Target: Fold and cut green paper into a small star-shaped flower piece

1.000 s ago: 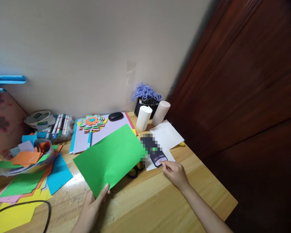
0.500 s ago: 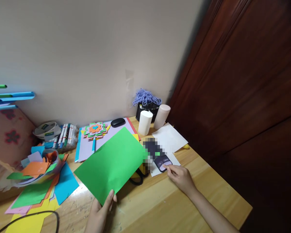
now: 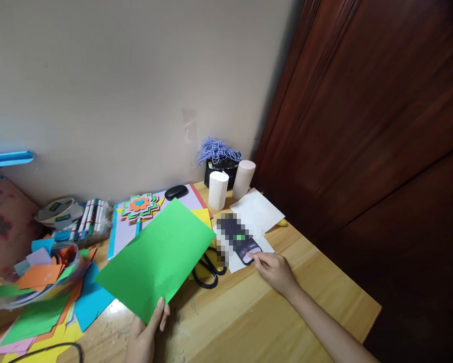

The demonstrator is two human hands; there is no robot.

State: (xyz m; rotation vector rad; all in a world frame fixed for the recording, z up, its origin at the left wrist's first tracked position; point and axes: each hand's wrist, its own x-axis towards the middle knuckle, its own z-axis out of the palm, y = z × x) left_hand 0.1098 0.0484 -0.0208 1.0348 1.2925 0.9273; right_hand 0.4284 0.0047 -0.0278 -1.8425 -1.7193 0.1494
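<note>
My left hand is closed on the near corner of a sheet of green paper, thumb on top. The sheet is tilted above the table and hides part of what lies beneath it. My right hand holds nothing; its index finger is stretched out and touches the lower screen of a phone. Much of the phone is blurred out. Under the phone lies white paper. Between the green sheet and the phone, the black handles of scissors show over yellow paper.
White markers and a bowl of coloured scraps stand left. A layered paper flower and a black mouse lie behind. Two cylinders, white and pinkish, stand near purple cord. A dark cable lies front left.
The view has shifted slightly, so most things sit further left. More of the scissors handles now shows beside the green sheet. Both hands keep the same hold and touch.
</note>
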